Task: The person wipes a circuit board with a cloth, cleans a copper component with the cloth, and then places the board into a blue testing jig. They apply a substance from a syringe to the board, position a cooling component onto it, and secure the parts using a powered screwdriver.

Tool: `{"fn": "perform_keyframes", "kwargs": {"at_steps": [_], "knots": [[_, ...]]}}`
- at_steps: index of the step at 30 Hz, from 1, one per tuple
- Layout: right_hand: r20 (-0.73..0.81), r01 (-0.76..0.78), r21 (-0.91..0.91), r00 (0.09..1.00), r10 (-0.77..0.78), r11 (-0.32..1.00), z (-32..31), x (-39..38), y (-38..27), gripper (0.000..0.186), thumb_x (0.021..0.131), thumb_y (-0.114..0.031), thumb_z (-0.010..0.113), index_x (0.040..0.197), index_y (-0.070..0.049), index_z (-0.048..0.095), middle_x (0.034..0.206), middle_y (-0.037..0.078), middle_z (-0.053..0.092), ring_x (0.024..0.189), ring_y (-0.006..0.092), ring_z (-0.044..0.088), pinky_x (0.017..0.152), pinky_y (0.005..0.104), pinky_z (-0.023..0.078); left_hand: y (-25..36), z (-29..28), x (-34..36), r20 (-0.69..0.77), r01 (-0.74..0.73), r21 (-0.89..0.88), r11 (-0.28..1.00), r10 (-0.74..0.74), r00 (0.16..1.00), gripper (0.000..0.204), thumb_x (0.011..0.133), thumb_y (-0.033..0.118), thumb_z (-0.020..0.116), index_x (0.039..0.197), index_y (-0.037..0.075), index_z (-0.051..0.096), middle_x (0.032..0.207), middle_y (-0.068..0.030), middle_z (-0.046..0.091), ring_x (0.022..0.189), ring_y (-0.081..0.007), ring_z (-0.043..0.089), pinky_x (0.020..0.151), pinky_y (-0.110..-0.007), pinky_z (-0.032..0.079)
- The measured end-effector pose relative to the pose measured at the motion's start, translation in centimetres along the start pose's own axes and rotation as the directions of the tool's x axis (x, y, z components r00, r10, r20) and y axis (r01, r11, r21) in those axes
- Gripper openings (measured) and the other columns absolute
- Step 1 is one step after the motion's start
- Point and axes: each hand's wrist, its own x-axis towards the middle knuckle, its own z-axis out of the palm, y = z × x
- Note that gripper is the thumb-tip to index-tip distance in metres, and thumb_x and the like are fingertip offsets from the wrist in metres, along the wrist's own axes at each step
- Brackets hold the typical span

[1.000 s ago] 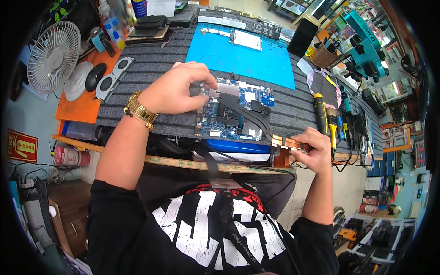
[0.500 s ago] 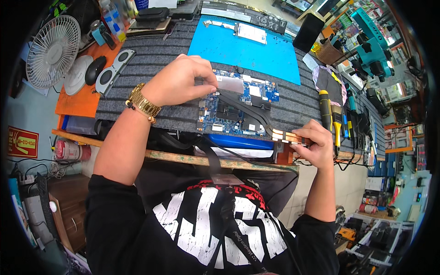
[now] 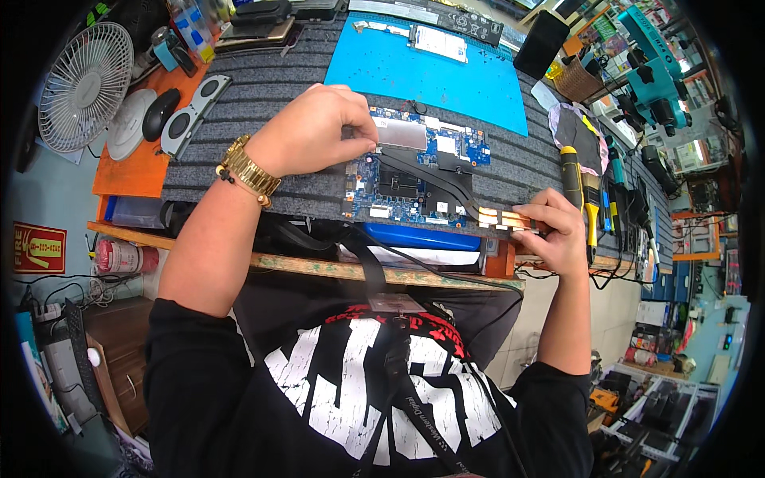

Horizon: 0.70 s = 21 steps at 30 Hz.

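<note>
A blue laptop motherboard (image 3: pixel 410 209) lies on the grey ribbed mat in front of me. Over it runs a heat sink (image 3: pixel 434 182) with dark flattened heat pipes and a copper-coloured end beyond the board's right edge. My right hand (image 3: pixel 558 231) pinches that copper end between thumb and fingers. At the upper left of the board, my left hand (image 3: pixel 323 131) is closed in a pinch at the heat sink's other end; the fingertips partly hide the contact. A silver plate (image 3: pixel 401 135) sits beside the left fingertips, along the board's far side.
Behind the board lies a blue mat (image 3: pixel 374 68) bearing a small white-labelled part (image 3: pixel 438 43). A screwdriver (image 3: pixel 570 179) and a yellow-handled brush (image 3: pixel 590 211) lie at right. Speakers (image 3: pixel 194 117), a mouse (image 3: pixel 162 114) and a fan (image 3: pixel 85 86) stand left. A teal microscope (image 3: pixel 653 72) rises far right.
My right hand and the heat sink's copper end have moved slightly away from me and to the right. My left hand keeps its pinch at nearly the same spot.
</note>
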Motion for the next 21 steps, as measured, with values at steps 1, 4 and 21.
{"fn": "perform_keyframes", "kwargs": {"at_steps": [1,4,21], "knots": [[0.010,-0.016,-0.005,1.000,0.016,1.000,0.0,0.0,-0.1,0.041,0.077,-0.010,0.105,0.117,-0.005,0.092,0.093,0.004,0.068,0.076,0.0147,0.060,0.064,0.0325,0.046,0.0,0.1,0.0,0.004,0.012,-0.013,1.000,-0.012,1.000,0.008,0.096,0.013,0.092,0.102,0.009,0.088,0.099,-0.0063,0.083,0.102,-0.0298,0.076,0.100,-0.045,0.057],[-0.007,-0.036,0.003,0.999,0.037,0.999,0.3,-0.3,0.2,0.043,0.077,-0.009,0.105,0.118,-0.005,0.092,0.098,0.004,0.066,0.078,0.0151,0.061,0.065,0.0328,0.047,0.0,0.2,0.1,0.006,0.011,-0.023,1.000,-0.011,1.000,0.008,0.095,0.012,0.092,0.102,0.008,0.088,0.099,-0.0069,0.082,0.101,-0.0301,0.076,0.100,-0.044,0.057],[-0.057,-0.028,-0.030,0.998,0.027,0.999,1.3,-0.8,0.1,0.044,0.075,-0.007,0.104,0.117,-0.006,0.092,0.099,0.003,0.062,0.081,0.0159,0.060,0.068,0.0327,0.049,0.1,0.1,0.0,-0.017,-0.019,-0.017,1.000,0.019,1.000,0.008,0.095,0.010,0.091,0.101,0.006,0.087,0.099,-0.0089,0.082,0.099,-0.0316,0.076,0.095,-0.045,0.060]]}}
